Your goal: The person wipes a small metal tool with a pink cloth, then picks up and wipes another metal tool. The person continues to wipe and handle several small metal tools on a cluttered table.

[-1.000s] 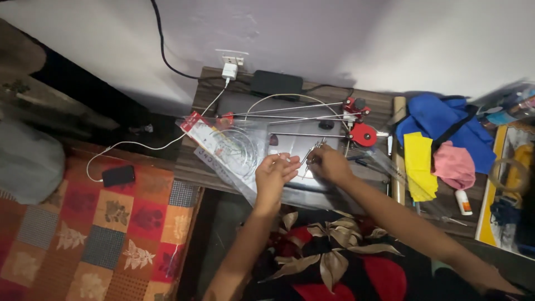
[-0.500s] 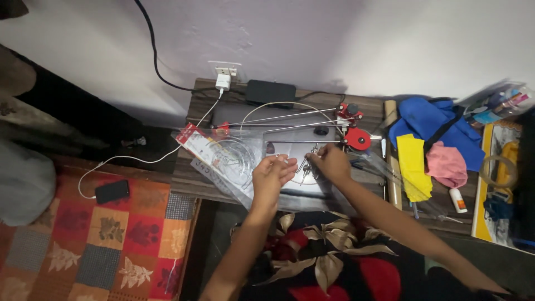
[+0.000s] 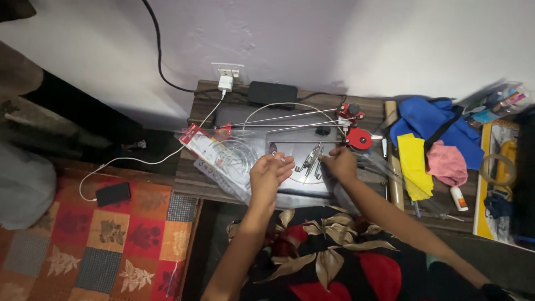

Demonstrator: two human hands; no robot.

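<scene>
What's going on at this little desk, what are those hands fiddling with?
A person sits at a small wooden table with both hands over a grey laptop lid. The right hand rests beside a few small metal tools lying on the lid, seemingly touching them. The left hand hovers just left of them, fingers loosely curled, over a clear plastic packet. Behind sits a red frame with thin metal rods; coloured cloths are piled to the right.

Both bare forearms reach from the near edge toward the far side. The left hand (image 3: 268,175) hovers with fingers loosely curled. The right hand (image 3: 341,163), just to its right, lies knuckles-up, its fingers pointing left.
</scene>
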